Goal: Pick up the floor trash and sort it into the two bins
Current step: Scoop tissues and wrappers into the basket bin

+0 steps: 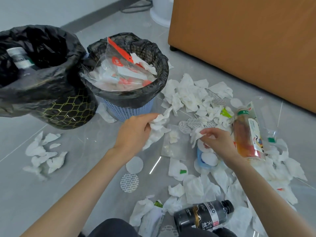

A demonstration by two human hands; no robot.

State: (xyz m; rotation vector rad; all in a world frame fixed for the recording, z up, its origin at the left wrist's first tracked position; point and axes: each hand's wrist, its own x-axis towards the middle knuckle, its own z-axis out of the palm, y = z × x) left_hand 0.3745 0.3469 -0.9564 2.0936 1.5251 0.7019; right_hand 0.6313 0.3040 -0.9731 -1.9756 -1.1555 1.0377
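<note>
Now the left hand (135, 132) clutches a crumpled white tissue wad (158, 129) just beside the blue lattice plastic bin (130, 106), while the right hand (218, 142) pinches a smaller white tissue scrap (195, 134) over the littered grey tiled floor (77, 168).

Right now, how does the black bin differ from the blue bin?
The black bin has a gold net pattern; the blue bin has small slots in its wall. The black bin holds a bottle; the blue bin holds tissues and clear plastic wrappers. The blue bin looks nearly full, the black bin does not. Both stand upright, lined with black bags.
</note>
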